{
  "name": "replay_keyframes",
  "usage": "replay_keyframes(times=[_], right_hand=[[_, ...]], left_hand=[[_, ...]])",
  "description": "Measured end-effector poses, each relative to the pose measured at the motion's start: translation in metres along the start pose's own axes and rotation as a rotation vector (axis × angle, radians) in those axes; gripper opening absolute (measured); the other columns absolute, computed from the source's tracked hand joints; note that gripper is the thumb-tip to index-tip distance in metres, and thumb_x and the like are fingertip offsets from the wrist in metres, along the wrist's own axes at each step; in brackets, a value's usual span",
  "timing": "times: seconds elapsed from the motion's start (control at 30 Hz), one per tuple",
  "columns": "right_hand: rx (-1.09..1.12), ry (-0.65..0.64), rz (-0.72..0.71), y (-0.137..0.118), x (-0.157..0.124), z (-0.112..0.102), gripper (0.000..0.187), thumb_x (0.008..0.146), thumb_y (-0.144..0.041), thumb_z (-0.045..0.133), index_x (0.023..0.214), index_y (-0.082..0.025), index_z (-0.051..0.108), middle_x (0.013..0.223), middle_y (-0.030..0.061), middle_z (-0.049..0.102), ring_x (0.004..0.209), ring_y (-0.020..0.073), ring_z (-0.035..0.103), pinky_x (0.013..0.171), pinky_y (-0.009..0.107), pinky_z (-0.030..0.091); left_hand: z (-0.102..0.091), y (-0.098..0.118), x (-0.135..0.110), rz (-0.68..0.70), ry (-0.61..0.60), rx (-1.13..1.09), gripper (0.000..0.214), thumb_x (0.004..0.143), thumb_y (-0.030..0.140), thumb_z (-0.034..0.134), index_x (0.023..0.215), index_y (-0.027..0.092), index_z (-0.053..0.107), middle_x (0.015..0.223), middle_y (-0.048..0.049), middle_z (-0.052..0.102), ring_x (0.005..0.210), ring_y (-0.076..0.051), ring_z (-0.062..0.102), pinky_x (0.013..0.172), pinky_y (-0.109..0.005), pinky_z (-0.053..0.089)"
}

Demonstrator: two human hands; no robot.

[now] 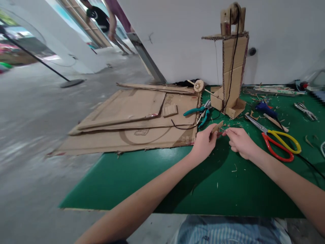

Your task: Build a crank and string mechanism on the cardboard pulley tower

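My left hand (pixel 205 143) is closed on a small piece of cardboard (pixel 217 127), held over the green table top. Close beside it, my right hand (pixel 240 140) pinches a thin stick-like thing (pixel 222 129) whose tip meets or nearly meets the cardboard; its exact kind is too small to tell. Just beyond the hands stands a cardboard tower (pixel 235 64) with a wheel on top and a black cord down its front. Teal-handled pliers (pixel 196 111) lie left of the tower. Scissors with red and yellow handles (pixel 276 139) rest to the right of my right hand.
Stacked cardboard sheets (pixel 122 118) cover the table's left part and overhang its edge. A wooden wheel on a stick (pixel 198 85) leans near the tower. A blue glue gun (pixel 265 108), a metal tool (pixel 304 111) and scraps lie to the right. Two people (pixel 104 20) stand far left.
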State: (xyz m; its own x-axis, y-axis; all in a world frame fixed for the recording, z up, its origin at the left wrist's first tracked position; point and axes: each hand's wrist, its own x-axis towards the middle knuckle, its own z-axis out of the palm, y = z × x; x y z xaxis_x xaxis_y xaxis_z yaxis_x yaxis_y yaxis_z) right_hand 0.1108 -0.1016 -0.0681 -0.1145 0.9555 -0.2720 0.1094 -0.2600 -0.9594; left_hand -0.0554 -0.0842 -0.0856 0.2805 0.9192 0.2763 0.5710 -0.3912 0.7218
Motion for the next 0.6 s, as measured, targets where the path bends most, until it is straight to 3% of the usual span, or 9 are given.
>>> replay_keyframes(times=[0.13,0.23,0.3,0.43,0.5,0.6], right_hand=[[0.380,-0.070,0.208,-0.006,-0.002,0.003,0.019,0.093,-0.033,0.053,0.080,-0.019,0.053,0.051,-0.0139,0.017,0.041,0.0052,0.012,0.040,0.019,0.009],[0.319,-0.061,0.196,-0.005,0.000,0.003,0.020,0.094,-0.033,0.048,0.081,-0.019,0.053,0.052,-0.0134,0.017,0.041,0.0059,0.012,0.040,0.020,0.011],[0.093,-0.013,0.054,-0.001,0.002,0.001,0.023,0.096,-0.033,0.043,0.081,-0.020,0.054,0.051,-0.0115,0.021,0.040,0.0074,0.018,0.042,0.022,0.016],[-0.643,0.067,-0.456,0.007,0.005,-0.007,0.026,0.096,-0.024,0.039,0.078,-0.018,0.058,0.061,-0.0009,0.051,0.056,0.0125,0.048,0.057,0.026,0.031],[-0.996,0.068,-0.560,0.009,0.004,-0.010,0.027,0.097,-0.020,0.036,0.088,-0.016,0.060,0.071,0.0044,0.061,0.064,0.0154,0.055,0.059,0.027,0.032],[-1.401,0.041,-0.586,0.007,0.000,-0.012,0.030,0.093,-0.009,0.034,0.108,-0.011,0.060,0.081,0.0105,0.067,0.065,0.0184,0.061,0.055,0.029,0.030]], left_hand=[[0.000,-0.001,0.000,0.041,0.031,0.086,0.031,0.092,0.021,0.045,0.118,0.019,0.062,0.075,-0.0006,0.069,0.057,-0.013,0.058,0.059,-0.023,0.046],[0.000,-0.001,0.001,0.043,0.024,0.077,0.030,0.091,0.021,0.045,0.116,0.019,0.063,0.077,-0.0012,0.070,0.059,-0.013,0.060,0.059,-0.023,0.046],[0.000,-0.001,0.001,0.028,0.015,0.050,0.029,0.092,0.022,0.045,0.114,0.019,0.063,0.079,-0.0021,0.072,0.062,-0.015,0.063,0.060,-0.024,0.047],[0.000,-0.002,0.002,-0.010,0.012,-0.010,0.029,0.092,0.023,0.045,0.116,0.018,0.061,0.083,-0.0042,0.074,0.069,-0.018,0.069,0.064,-0.027,0.052],[0.001,-0.003,0.001,-0.013,-0.002,-0.079,0.029,0.092,0.023,0.045,0.116,0.018,0.060,0.089,-0.0054,0.075,0.077,-0.019,0.072,0.069,-0.028,0.055],[0.003,-0.006,0.002,-0.017,-0.027,-0.178,0.028,0.092,0.021,0.045,0.114,0.018,0.060,0.095,-0.0061,0.075,0.087,-0.020,0.074,0.077,-0.029,0.058]])
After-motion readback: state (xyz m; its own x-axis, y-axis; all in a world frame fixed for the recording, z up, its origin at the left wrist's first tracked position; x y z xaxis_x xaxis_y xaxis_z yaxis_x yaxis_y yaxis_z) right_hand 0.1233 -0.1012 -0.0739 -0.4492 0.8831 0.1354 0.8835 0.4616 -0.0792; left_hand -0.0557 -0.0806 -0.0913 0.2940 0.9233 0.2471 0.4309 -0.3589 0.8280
